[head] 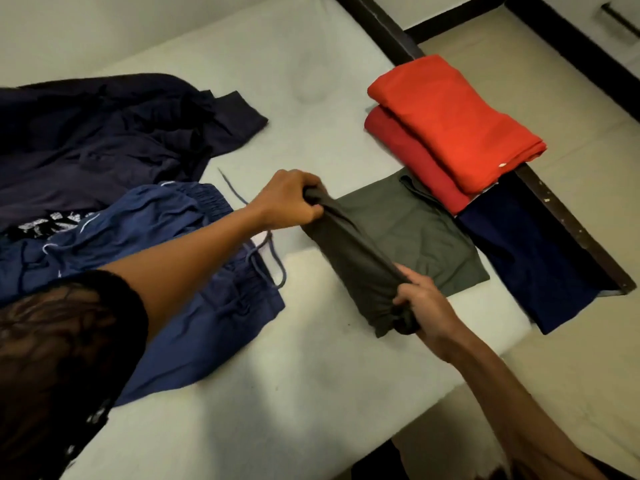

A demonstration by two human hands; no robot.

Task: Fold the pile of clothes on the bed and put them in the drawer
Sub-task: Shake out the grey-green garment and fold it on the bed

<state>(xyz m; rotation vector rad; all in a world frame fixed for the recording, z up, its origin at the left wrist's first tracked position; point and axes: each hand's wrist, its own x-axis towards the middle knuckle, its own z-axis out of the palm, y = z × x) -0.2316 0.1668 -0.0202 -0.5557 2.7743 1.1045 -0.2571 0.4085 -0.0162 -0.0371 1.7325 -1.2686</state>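
The olive-grey garment (398, 233) lies half folded on the bed (277, 81), its lifted edge gripped by the left hand (287, 199) and right hand (426, 306), beside an orange garment (457, 123) stacked on a red garment (412, 161) and a folded navy garment (533, 261), with blue drawstring shorts (166, 244) and dark navy clothes (104, 133) unfolded at the left.

I count 2 hands (left hand (287, 199), right hand (427, 308)), 1 grey garment (408, 230), 3 folded pieces right of it (orange-red piece (450, 116), dark-red piece (412, 161), navy piece (530, 258)) and 3 loose ones left of it (blue shorts (156, 237), printed black piece (45, 225), dark heap (104, 133)).
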